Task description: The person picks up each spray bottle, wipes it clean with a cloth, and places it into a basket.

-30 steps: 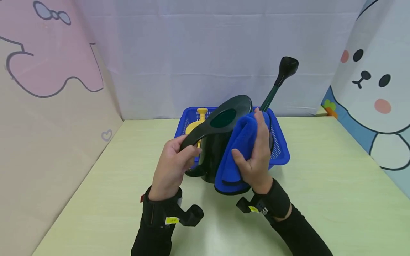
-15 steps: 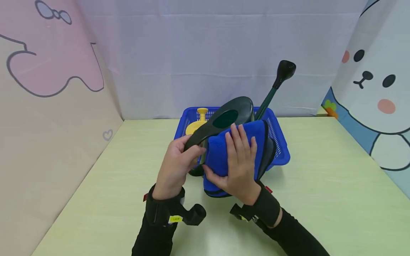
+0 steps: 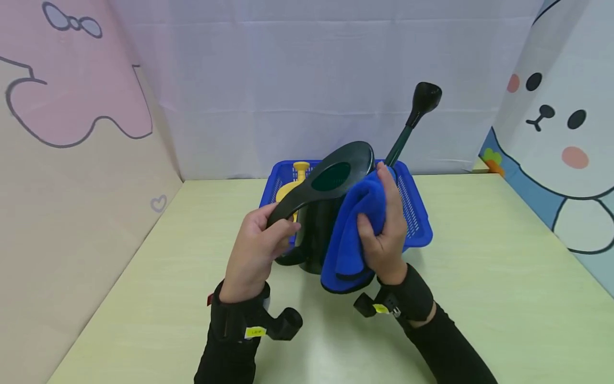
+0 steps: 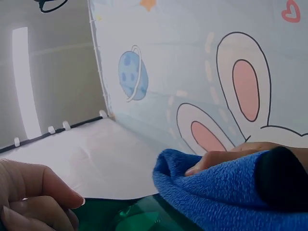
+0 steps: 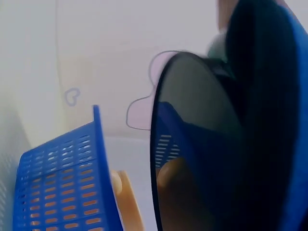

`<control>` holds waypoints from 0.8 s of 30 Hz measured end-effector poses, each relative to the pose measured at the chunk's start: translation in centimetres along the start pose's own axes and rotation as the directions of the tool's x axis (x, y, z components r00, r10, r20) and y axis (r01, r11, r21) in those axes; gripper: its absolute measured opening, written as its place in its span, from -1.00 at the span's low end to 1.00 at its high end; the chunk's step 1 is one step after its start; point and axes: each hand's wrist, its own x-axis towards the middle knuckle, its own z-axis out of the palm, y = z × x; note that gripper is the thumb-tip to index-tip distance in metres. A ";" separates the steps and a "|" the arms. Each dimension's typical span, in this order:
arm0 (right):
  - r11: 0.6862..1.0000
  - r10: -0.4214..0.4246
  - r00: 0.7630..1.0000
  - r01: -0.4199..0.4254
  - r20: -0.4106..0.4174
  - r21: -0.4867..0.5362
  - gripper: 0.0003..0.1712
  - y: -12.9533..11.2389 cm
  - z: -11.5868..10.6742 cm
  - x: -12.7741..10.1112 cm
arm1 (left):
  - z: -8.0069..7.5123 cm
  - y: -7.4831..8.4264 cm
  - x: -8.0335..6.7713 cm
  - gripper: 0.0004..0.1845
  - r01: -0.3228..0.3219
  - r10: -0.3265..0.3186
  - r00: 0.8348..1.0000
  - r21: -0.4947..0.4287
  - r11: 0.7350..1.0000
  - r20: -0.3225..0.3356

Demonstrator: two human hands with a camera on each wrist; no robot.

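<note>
A dark green watering can (image 3: pixel 336 169) is tilted above the table, its long spout pointing up and to the right. My left hand (image 3: pixel 254 248) grips the can's curved handle at the left. A folded blue cloth (image 3: pixel 350 234) with black edging lies against the can's right side, and my right hand (image 3: pixel 388 232) holds it there, thumb on the near face. In the left wrist view, the cloth (image 4: pixel 216 192) bunches under the right fingers. Close up in the right wrist view, the can's glossy dark side (image 5: pixel 187 139) reflects the basket; the cloth hides part of the body.
Behind the can stands a blue perforated plastic basket (image 3: pixel 419 213) on the pale table (image 3: pixel 479 277). A yellow item with a knob (image 3: pixel 301 172) sits inside it at the left. White cloth (image 3: pixel 288 80) hangs along the back, with cartoon-printed panels on both sides.
The right hand and cloth swept left across the can's near side, then returned to its right side. The can tipped slightly with it; the left hand kept its grip.
</note>
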 end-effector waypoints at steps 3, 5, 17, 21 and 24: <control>0.989 0.115 0.993 -0.115 0.000 0.092 -0.34 0.7 -0.6 0.2 | 0.0 -0.1 -0.2 -0.96 -0.010 0.010 1.000 -0.005 1.000 0.002; 0.975 0.182 0.983 -0.182 0.012 0.129 -0.36 1.0 -0.9 0.2 | 0.1 -0.2 -0.4 -0.96 -0.014 0.014 1.000 -0.005 1.000 0.002; 0.997 0.042 0.999 -0.043 -0.021 -0.066 -0.37 0.0 0.6 -1.7 | 0.0 -0.4 0.2 -0.93 -0.047 0.046 0.996 -0.023 0.999 -0.077; 0.989 -0.083 0.996 0.087 0.039 -0.116 -0.45 -0.6 1.2 -2.8 | -0.1 -0.5 0.2 -0.94 -0.057 0.054 0.995 -0.040 0.998 -0.088; 0.963 -0.221 0.972 0.231 0.079 -0.141 -0.52 -1.0 1.8 -3.4 | -0.1 -0.5 0.3 -0.92 -0.066 0.062 0.994 -0.038 0.997 -0.093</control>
